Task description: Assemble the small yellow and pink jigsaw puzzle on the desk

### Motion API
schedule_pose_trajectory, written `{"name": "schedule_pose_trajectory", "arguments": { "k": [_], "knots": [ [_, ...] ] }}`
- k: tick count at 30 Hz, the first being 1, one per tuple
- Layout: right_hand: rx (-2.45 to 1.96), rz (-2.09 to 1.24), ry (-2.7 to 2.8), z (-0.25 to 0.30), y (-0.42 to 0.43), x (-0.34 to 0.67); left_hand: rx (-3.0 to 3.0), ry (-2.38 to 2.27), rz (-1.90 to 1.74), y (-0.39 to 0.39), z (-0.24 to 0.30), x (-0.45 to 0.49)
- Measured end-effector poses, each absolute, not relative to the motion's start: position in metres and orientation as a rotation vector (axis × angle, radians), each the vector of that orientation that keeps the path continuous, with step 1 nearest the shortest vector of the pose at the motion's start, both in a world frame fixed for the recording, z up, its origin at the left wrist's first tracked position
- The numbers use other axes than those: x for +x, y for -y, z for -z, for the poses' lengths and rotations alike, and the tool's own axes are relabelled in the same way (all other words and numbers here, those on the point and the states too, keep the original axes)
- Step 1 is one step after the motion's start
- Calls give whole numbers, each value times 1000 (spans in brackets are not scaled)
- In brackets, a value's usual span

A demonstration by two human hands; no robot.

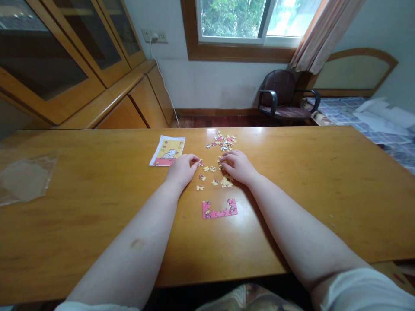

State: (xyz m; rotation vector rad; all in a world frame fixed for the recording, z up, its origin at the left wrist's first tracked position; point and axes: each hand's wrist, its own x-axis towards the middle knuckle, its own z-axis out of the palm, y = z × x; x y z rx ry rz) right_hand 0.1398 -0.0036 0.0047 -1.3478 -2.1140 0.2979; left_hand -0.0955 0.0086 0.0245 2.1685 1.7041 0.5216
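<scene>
Indoors, puzzle pieces (226, 182) on wooden table (308, 172).

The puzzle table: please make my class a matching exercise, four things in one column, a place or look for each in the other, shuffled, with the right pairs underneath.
Things
1. Joined puzzle pieces
2. Picture sheet
3. Clear plastic
4. Armchair

Places and looks
A. Beyond the far edge of the table
B. Right beside the left hand
C. Mostly pink, forming a shallow U
D. At the far left of the tabletop

Right pairs: 1-C, 2-B, 3-D, 4-A
</scene>
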Motion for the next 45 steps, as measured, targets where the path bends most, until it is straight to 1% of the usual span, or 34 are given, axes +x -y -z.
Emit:
{"name": "schedule_pose_trajectory", "arguments": {
  "k": [7, 16, 26, 32, 37, 45],
  "knots": [
    [-1342, -294, 2115, -4, 3, 140, 2299, -1611, -525, -7, -22, -94],
    [-1334, -286, 2113, -3, 3, 139, 2287, -1709, -445, -7, -19, -92],
    [-1337, -298, 2122, -5, 4, 138, 2261, -1713, -482, -7, -19, -91],
    [-1342, -306, 2107, -4, 3, 139, 2239, -1695, -610, -6, -23, -91],
    [-1328, -313, 2097, -4, 3, 139, 2211, -1694, -555, -4, -28, -91],
    [-1368, -389, 1956, -8, 2, 146, 2212, -1699, -589, -4, -27, -90]
  ]
}}
